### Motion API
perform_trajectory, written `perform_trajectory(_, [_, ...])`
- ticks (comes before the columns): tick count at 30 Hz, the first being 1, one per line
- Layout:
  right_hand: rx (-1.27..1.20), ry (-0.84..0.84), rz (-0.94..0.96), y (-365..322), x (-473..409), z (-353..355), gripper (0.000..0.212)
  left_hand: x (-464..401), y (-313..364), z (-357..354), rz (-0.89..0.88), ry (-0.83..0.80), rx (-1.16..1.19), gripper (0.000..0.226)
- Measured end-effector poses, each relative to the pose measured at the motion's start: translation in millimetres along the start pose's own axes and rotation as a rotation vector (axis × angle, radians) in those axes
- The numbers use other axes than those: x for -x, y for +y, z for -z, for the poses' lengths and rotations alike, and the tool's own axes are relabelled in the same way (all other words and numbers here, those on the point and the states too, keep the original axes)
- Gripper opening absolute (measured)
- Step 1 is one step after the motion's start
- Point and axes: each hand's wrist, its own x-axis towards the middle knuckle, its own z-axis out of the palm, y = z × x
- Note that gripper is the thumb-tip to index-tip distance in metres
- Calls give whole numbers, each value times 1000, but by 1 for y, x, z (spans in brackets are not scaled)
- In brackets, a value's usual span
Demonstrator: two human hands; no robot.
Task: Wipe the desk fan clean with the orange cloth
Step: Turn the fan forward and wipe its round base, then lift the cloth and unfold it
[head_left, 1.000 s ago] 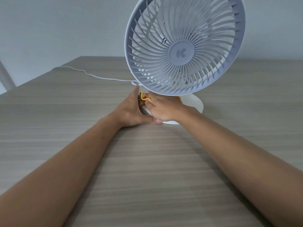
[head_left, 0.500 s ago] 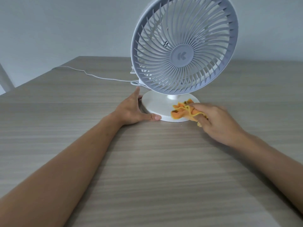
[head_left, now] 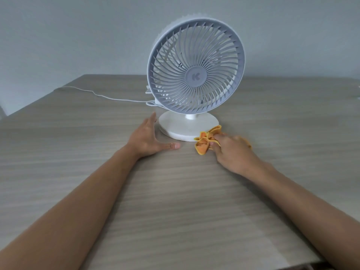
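A white desk fan (head_left: 195, 69) with a grey front grille stands upright on a round white base (head_left: 181, 127) in the middle of the wooden table. My right hand (head_left: 232, 151) grips a crumpled orange cloth (head_left: 205, 140) on the tabletop, touching the base's front right edge. My left hand (head_left: 149, 136) rests flat on the table just left of the base, fingers spread and thumb pointing right; it holds nothing and sits slightly apart from the base.
The fan's white power cable (head_left: 101, 95) runs from behind the fan leftward across the table (head_left: 175, 201) to its far left edge. A plain grey wall rises behind the table.
My right hand has drawn the cloth off the base, out to its front right edge. My left hand has let go of the base. The view has pulled back, so the fan looks smaller.
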Motion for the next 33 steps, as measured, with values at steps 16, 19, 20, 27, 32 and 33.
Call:
perform_trajectory(16, [-235, -111, 246, -76, 16, -1, 31, 63, -2, 12, -129, -69, 271, 105])
perform_trajectory(19, [-324, -253, 255, -85, 16, 11, 28, 80, -2, 18, -137, -44, 286, 77])
perform_trajectory(20, [-377, -281, 237, -86, 16, 16, 26, 86, -2, 20, -140, -30, 289, 65])
perform_trajectory(27, [-524, -149, 157, -94, 9, 49, 37, 118, 4, 37, 29, 211, 313, 15])
perform_trajectory(32, [-498, -8, 250, -116, -1, 83, 43, 118, 9, 82, 14, 370, 193, 3])
perform_trajectory(33, [-498, 16, 250, -121, -5, 90, 43, 118, 13, 93, 14, 392, 186, 2])
